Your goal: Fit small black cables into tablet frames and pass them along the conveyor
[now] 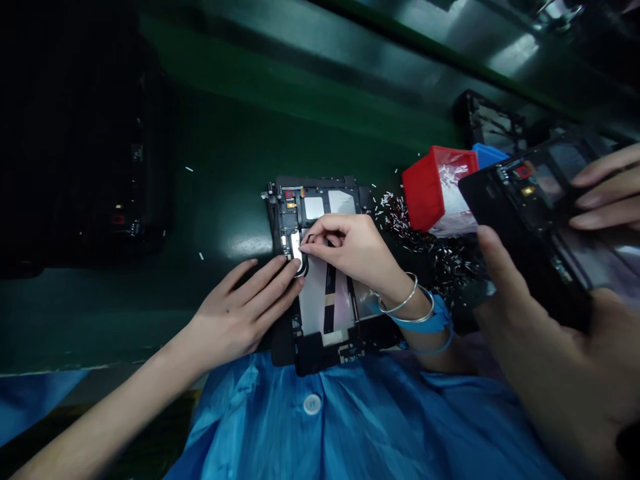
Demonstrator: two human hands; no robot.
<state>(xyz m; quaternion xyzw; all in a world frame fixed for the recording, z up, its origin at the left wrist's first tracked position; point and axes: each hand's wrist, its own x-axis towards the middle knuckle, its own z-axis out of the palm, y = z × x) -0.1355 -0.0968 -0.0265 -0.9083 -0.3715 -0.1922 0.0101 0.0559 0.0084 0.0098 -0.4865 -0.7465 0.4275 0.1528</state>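
Note:
An opened tablet (314,293), its inner parts exposed, lies on top of another dark panel at the table's front edge. My left hand (245,303) rests on its left side, fingers stretched out, with fingertips by a bright white strip (296,245). Over the upper middle of the tablet, my right hand (350,248) is closed in a pinch beside that strip. A thin black cable (305,265) curves just below the pinching fingertips; whether they grip it is hidden. A flat black ribbon cable (330,293) runs down the tablet below my right hand.
A red bin (423,190) with small white pieces stands right of the tablet, a blue bin (489,155) behind it. Scattered white bits (397,217) lie beside it. Another person's hands (530,320) hold a second opened tablet (540,220). Dark stacked devices (125,167) fill the left.

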